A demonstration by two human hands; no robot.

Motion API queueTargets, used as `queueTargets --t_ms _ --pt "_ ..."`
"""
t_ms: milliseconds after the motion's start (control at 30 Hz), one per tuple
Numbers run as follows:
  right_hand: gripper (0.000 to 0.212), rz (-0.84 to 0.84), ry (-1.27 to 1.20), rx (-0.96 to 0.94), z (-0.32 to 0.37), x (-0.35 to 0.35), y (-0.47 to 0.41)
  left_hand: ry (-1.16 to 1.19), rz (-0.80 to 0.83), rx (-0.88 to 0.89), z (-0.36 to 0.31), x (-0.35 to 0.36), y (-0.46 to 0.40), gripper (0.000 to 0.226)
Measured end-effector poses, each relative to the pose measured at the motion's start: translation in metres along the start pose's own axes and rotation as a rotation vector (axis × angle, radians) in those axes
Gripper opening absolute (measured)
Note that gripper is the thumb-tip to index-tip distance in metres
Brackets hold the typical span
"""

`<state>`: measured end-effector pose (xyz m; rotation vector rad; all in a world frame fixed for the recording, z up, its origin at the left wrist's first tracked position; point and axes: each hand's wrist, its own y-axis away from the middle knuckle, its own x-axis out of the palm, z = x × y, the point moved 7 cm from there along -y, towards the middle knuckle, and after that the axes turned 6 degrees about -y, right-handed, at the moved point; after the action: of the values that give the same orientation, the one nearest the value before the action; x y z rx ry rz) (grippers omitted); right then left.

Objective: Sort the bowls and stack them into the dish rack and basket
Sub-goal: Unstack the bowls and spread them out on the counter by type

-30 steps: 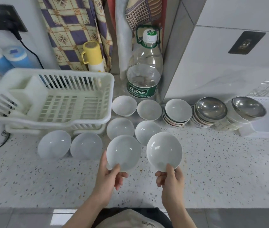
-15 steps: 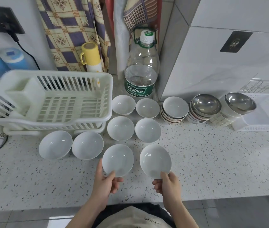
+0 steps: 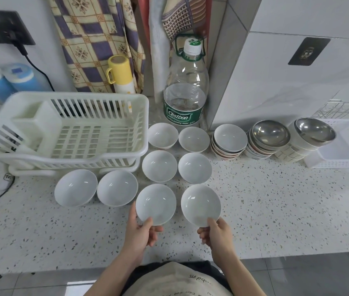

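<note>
**potwatcher:** So each hand has its own white bowl. The left hand (image 3: 140, 232) pinches the near rim of the left bowl (image 3: 156, 204), thumb inside the lip and fingers curled underneath. The right hand (image 3: 217, 233) does the same to the right bowl (image 3: 200, 205). Both bowls sit low over the speckled counter (image 3: 276, 210), and I can't tell if they touch it. The white dish rack (image 3: 66, 133) is off to the left with nothing in it, and the flat basket (image 3: 344, 150) is far right.

**rinse_repeat:** My worry is that grip. One thumb on a glossy rim (wet or dry, who knows) means a tilt could let a bowl slide out and crack on the stone.

**potwatcher:** The crowd worries me too. Two bowls (image 3: 96, 188) sit just left of the held pair, and four more (image 3: 176, 153) are right behind. Swinging toward the rack probably clips one.

**rinse_repeat:** And the stacks on the right (image 3: 229, 142) lean a bit. The steel-topped ones (image 3: 269, 135) look tippy, and the last one (image 3: 313, 132) sits on the basket's edge. Bump that and it could topple.

**potwatcher:** Sorting errors too, since the white ones look nearly identical.
</note>
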<state>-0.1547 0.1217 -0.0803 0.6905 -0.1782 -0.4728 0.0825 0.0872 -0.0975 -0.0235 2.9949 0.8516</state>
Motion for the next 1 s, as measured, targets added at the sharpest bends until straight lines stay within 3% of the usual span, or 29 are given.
queueTargets --t_ms 1000 --pt "0.014 0.044 -0.092 0.04 -0.009 0.012 -0.003 0.008 0.101 -0.083 -0.004 0.006 0.007 0.052"
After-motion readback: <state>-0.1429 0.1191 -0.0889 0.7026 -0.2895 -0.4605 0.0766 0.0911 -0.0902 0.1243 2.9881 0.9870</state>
